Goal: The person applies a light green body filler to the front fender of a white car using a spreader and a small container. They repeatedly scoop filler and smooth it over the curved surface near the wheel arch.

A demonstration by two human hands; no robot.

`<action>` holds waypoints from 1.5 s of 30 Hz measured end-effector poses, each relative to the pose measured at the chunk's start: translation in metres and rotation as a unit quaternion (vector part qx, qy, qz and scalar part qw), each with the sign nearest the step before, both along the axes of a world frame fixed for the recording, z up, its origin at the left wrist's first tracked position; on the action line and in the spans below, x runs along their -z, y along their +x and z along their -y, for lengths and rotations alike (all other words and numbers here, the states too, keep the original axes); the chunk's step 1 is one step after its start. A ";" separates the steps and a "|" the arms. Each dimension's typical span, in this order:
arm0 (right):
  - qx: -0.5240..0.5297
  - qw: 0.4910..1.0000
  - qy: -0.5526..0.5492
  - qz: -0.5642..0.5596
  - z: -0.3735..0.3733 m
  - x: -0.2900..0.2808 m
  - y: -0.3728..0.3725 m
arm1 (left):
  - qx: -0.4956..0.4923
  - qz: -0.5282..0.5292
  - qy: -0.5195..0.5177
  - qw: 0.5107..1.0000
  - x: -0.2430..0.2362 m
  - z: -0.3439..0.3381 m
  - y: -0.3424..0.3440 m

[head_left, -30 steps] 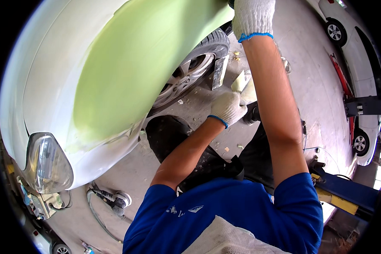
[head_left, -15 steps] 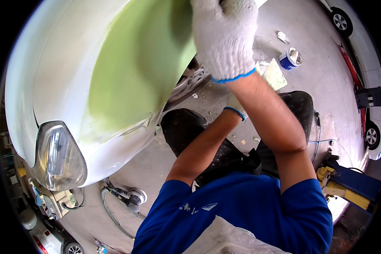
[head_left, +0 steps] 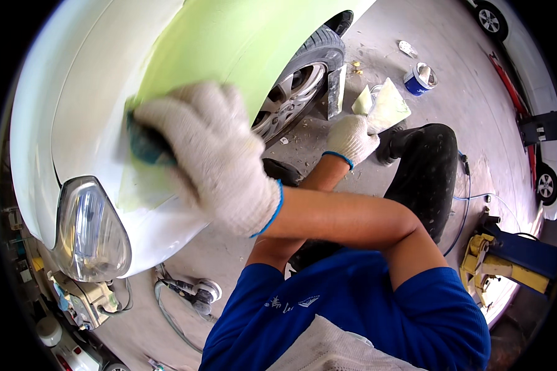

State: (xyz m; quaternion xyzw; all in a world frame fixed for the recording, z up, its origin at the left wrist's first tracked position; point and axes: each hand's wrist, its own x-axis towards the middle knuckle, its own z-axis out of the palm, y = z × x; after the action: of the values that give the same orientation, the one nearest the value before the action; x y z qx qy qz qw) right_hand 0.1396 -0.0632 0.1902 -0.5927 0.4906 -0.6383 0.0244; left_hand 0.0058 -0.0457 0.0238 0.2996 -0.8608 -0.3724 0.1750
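Note:
My right hand, in a white knit glove with a blue cuff, is closed around a dark teal flexible spreader. The spreader is against the pale green filler coat on the white car fender, just above the headlight. Crossed beneath the right forearm, my left arm ends in a gloved left hand. That hand is closed on a pale flat board smeared with green filler. A smaller pale green piece shows beside the board.
The car's front wheel is right behind the fender edge, near a flat grey plate. A blue can stands on the floor. Lower left lies a sander with its hose; a blue and yellow lift arm is at right.
My right hand has swept down and left across the fender, from the top of the view toward the headlight. The wheel and my left hand with the board have come into sight.

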 end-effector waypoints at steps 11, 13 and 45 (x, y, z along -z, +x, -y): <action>0.037 0.994 0.035 -0.093 -0.004 0.008 -0.097 | -0.007 -0.014 -0.001 1.000 0.034 0.009 -0.022; -0.058 0.968 0.108 0.218 0.012 -0.014 -0.174 | -0.029 0.036 0.002 0.999 0.046 0.011 -0.018; 0.215 0.959 -0.024 0.185 0.151 -0.009 -0.331 | 0.022 0.086 0.012 0.996 0.008 -0.001 -0.024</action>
State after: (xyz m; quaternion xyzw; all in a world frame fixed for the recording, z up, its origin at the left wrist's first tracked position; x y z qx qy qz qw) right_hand -0.1916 -0.2143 0.1988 -0.3451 0.5784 -0.7382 -0.0375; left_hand -0.0178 -0.0452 0.0154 0.3135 -0.8745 -0.3592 0.0890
